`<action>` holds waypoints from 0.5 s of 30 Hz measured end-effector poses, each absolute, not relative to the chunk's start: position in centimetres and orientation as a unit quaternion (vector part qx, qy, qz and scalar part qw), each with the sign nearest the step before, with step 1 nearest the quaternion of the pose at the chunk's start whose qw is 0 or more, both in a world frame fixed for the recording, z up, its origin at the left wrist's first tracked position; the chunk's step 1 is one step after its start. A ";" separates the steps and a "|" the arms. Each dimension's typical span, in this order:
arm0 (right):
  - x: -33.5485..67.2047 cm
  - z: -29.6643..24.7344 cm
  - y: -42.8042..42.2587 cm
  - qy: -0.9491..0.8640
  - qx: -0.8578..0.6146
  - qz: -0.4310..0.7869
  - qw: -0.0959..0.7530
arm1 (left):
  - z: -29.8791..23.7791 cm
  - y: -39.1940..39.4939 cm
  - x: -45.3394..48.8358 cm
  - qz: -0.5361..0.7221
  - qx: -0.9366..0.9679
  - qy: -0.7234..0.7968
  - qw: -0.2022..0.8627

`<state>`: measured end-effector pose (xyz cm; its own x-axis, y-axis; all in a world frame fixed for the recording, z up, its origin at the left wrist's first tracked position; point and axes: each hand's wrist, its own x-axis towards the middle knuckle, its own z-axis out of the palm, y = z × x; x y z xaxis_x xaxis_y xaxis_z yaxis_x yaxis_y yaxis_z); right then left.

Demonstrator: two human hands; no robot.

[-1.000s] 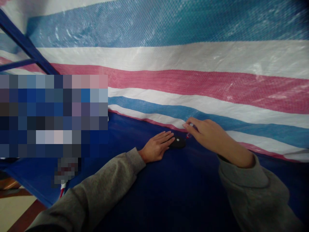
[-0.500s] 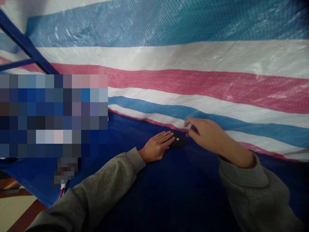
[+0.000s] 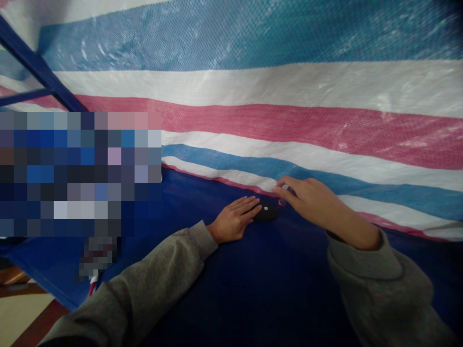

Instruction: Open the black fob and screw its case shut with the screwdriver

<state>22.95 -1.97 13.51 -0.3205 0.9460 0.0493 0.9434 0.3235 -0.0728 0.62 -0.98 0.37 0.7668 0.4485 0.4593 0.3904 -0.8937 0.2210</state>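
My left hand [image 3: 235,218] lies flat with fingers stretched out, its fingertips resting on a dark, rounded, flat object [image 3: 266,213] that bears a small white dot. The fingers cover part of that object, and I cannot tell its kind. Just to its right, my right hand [image 3: 304,197] is bent in a pinch, thumb and forefinger together by the lower edge of a striped plastic sheet [image 3: 253,118]. Beneath those fingers shows a small, clear, reddish thing [image 3: 281,202], partly hidden and too small to name. Both hands are over a dark blue surface [image 3: 231,279].
The sheet, striped blue, white and red, rises behind the blue surface like a wall. Dark blue bars [image 3: 43,65] cross at the upper left. A blurred-out patch [image 3: 79,173] hides the left side. Light floor [image 3: 21,313] shows at the lower left.
The thumb and forefinger of my right hand have closed towards each other, and the small clear thing under them shows more. My left hand has stayed in place.
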 end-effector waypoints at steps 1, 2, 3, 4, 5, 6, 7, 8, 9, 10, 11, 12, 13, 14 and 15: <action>22.9 13.5 -2.0 -0.809 -0.586 0.018 0.040 | 0.4 -1.0 0.6 0.258 0.938 0.224 0.057; 22.9 13.6 -2.0 -0.808 -0.587 0.018 0.043 | 0.4 -1.0 0.6 0.258 0.938 0.225 0.059; 22.9 13.6 -2.1 -0.810 -0.584 0.018 0.049 | 0.4 -1.0 0.6 0.258 0.938 0.225 0.061; 22.8 13.6 -2.1 -0.815 -0.577 0.018 0.056 | 0.3 -0.9 0.6 0.258 0.937 0.225 0.063; 22.8 13.6 -2.1 -0.820 -0.569 0.021 0.063 | 0.3 -0.9 0.6 0.259 0.937 0.225 0.065; 22.8 13.6 -2.1 -0.823 -0.564 0.025 0.066 | 0.3 -0.9 0.6 0.261 0.937 0.225 0.065; 22.8 13.6 -2.1 -0.824 -0.562 0.028 0.065 | 0.3 -0.9 0.6 0.262 0.936 0.224 0.065; 22.9 13.6 -2.0 -0.823 -0.564 0.031 0.058 | 0.3 -0.9 0.6 0.264 0.936 0.223 0.065; 22.9 13.6 -2.0 -0.820 -0.569 0.032 0.050 | 0.3 -0.9 0.6 0.264 0.936 0.223 0.064; 22.9 13.6 -2.0 -0.816 -0.575 0.032 0.042 | 0.3 -0.9 0.6 0.265 0.936 0.223 0.063; 22.9 13.7 -2.0 -0.813 -0.581 0.030 0.037 | 0.3 -0.9 0.6 0.264 0.936 0.223 0.062; 22.9 13.7 -2.0 -0.811 -0.584 0.028 0.036 | 0.3 -0.9 0.6 0.264 0.936 0.223 0.060; 22.9 13.7 -2.0 -0.810 -0.584 0.026 0.040 | 0.3 -0.9 0.6 0.264 0.937 0.223 0.058; 22.8 13.7 -2.1 -0.812 -0.581 0.024 0.048 | 0.3 -0.9 0.6 0.264 0.937 0.223 0.056; 22.8 13.7 -2.1 -0.816 -0.575 0.021 0.056 | 0.3 -0.9 0.6 0.264 0.937 0.223 0.053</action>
<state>22.80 -2.09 13.75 -0.3313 0.9411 0.0676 0.9363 0.3368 -0.0998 0.63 -0.89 0.28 0.7613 0.4467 0.4700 0.3904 -0.8945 0.2178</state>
